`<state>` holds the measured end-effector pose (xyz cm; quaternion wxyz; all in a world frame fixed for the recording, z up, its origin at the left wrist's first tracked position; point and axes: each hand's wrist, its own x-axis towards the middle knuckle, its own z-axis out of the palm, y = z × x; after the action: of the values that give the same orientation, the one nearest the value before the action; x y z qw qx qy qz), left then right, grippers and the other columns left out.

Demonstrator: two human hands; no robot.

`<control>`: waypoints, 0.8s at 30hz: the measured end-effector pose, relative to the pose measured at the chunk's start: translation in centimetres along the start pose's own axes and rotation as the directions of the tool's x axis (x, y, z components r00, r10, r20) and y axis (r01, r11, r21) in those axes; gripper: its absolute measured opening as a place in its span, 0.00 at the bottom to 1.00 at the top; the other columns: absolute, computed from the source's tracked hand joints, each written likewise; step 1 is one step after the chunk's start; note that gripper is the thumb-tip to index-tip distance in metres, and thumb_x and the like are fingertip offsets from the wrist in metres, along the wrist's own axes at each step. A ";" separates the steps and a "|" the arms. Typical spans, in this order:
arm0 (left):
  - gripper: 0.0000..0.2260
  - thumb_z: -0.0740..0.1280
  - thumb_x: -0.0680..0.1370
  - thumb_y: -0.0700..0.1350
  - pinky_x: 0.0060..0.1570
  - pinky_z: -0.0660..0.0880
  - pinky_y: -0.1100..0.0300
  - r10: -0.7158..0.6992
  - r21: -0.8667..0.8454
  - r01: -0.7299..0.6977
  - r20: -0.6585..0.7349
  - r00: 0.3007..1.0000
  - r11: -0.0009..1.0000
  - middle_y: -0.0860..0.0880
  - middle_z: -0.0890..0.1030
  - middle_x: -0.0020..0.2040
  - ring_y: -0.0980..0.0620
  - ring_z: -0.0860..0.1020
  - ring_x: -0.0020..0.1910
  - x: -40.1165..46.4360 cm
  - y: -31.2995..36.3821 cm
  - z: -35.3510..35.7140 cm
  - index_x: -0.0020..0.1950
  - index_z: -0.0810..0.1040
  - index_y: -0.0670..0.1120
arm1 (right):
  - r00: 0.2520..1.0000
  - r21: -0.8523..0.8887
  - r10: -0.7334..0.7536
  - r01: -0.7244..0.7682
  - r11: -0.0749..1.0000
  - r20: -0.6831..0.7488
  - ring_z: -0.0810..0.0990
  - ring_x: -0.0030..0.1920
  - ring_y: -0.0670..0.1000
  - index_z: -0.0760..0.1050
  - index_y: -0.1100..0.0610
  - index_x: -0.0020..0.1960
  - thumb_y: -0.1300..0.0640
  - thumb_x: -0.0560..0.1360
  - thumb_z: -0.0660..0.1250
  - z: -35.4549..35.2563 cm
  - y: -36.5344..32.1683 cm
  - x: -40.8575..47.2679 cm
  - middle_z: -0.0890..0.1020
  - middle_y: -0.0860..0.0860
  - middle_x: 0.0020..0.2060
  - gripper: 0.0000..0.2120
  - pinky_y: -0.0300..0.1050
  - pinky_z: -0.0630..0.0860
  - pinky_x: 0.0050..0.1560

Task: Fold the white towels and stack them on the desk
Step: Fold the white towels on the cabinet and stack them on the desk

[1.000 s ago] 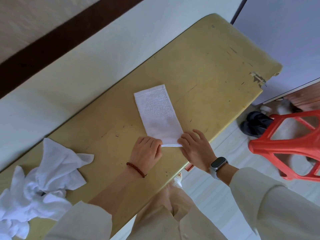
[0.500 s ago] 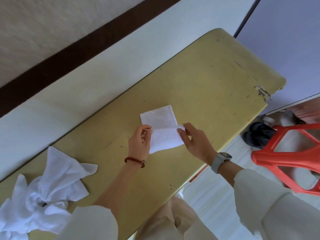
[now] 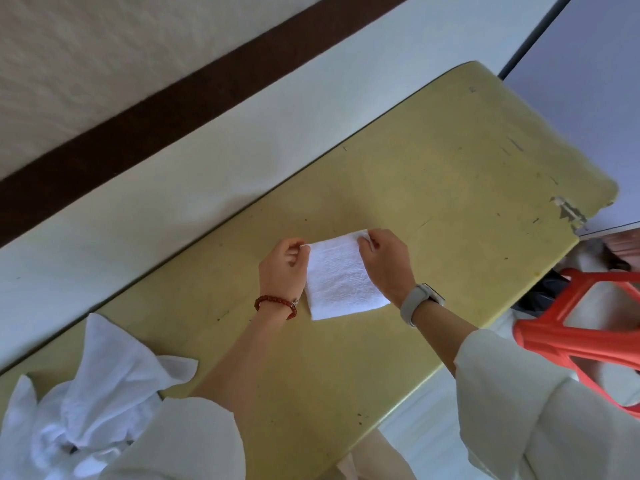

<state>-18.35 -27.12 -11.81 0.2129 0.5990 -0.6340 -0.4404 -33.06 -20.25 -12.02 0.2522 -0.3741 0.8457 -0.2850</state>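
A small white towel (image 3: 341,277), folded in half into a near square, lies flat in the middle of the yellow desk (image 3: 450,174). My left hand (image 3: 284,268) pinches its far left corner. At the far right corner, my right hand (image 3: 384,261) pinches the cloth between thumb and fingers. A heap of crumpled white towels (image 3: 93,393) sits at the desk's near left end, partly hidden by my left sleeve.
The desk stands against a pale wall (image 3: 173,161) on its far side. A red plastic stool (image 3: 581,327) stands on the floor off the desk's right end. The desk's right corner (image 3: 568,211) is chipped.
Both hands lifted the towel's near end and carried it over onto the far end, halving its length. The towel now lies flat, with both hands at the far corners.
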 end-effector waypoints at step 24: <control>0.10 0.60 0.79 0.45 0.40 0.68 0.61 0.024 0.370 -0.014 -0.024 0.999 0.929 0.47 0.75 0.53 0.49 0.75 0.44 -0.2 -0.5 0.9 0.55 0.78 0.47 | 0.997 -0.057 0.075 -0.076 0.995 -0.027 0.75 0.48 0.54 0.68 0.59 0.61 0.56 0.75 0.62 0.8 -0.9 0.3 0.75 0.55 0.53 0.15 0.48 0.73 0.43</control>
<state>-18.71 -26.58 -12.63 0.1096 0.6285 -0.7082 -0.3025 -32.26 -21.20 -12.03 0.2414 -0.3455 0.8702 -0.2554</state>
